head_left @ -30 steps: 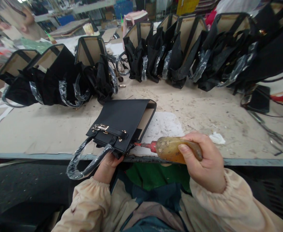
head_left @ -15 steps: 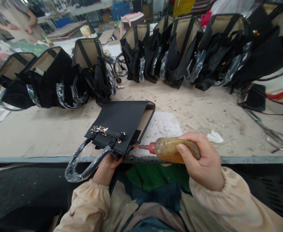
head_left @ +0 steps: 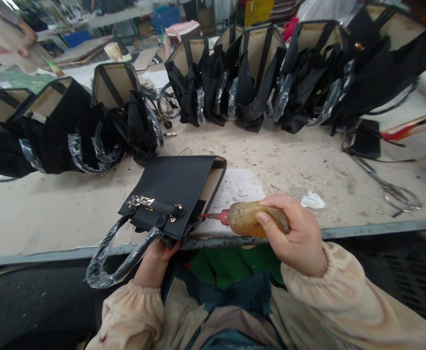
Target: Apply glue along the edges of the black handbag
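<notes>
A black handbag point(head_left: 176, 180) lies tilted at the table's front edge, its gold clasp up and its plastic-wrapped handle point(head_left: 101, 260) hanging toward me. My left hand point(head_left: 157, 257) grips the bag's lower end from beneath; its fingertips are hidden under the bag. In my right hand point(head_left: 289, 231), closed round it, is a yellowish squeeze bottle point(head_left: 247, 218) with a red nozzle. The nozzle's thin tip points left and reaches the bag's right lower side; whether it touches cannot be made out. A white sheet point(head_left: 244, 187) lies partly under the bag.
Several black bags point(head_left: 258, 73) with wrapped handles stand across the back and left of the table point(head_left: 70, 209). To the right are a black case point(head_left: 364, 138), a metal tool point(head_left: 398, 194) and crumpled white tissue point(head_left: 312, 200). A person point(head_left: 12, 43) stands at the back left.
The view has shifted, so the bags and table appear farther left on the right side and lower on the left. Both hands keep their holds, the nozzle still beside the bag.
</notes>
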Tool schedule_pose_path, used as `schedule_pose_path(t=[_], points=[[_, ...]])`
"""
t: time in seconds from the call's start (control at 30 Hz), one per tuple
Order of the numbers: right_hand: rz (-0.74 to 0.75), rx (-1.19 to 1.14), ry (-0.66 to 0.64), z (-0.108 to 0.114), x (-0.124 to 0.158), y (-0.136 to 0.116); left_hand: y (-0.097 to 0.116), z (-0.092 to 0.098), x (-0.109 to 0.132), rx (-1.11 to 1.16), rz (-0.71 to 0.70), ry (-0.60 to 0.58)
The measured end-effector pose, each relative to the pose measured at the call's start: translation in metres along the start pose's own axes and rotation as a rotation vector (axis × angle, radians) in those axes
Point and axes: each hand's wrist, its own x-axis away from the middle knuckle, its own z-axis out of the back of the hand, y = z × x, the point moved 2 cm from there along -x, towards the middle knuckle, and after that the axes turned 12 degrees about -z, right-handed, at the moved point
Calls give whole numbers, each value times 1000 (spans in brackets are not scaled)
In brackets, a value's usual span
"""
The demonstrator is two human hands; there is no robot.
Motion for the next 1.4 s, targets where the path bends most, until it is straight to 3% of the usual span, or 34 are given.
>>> schedule_pose_path(t=[0.27, 0.57, 0.8, 0.9, 1.07, 1.13, 1.23, 1.4], points=[[-14, 45, 29, -2, -1, 8, 1, -6, 3, -11, -4, -9], [-25, 67, 86, -6, -8, 22, 0, 20, -8, -25, 61, -67], [-25, 101, 136, -8, -12, 33, 2, 17, -5, -66, 18, -37], [-16, 106, 142, -9, -13, 36, 2, 20, -8, -71, 25, -94], [-14, 113, 161, -10, -14, 40, -1, 36, -19, 44, 52, -323], [-28, 98, 160, -9, -13, 40, -2, 39, -21, 69, 56, -361], [-77, 22, 142, -6, -11, 37, -2, 34, -17, 64, 57, -314], [-183, -127, 37, -1, -6, 27, -1, 22, -9, 11, 63, -122]])
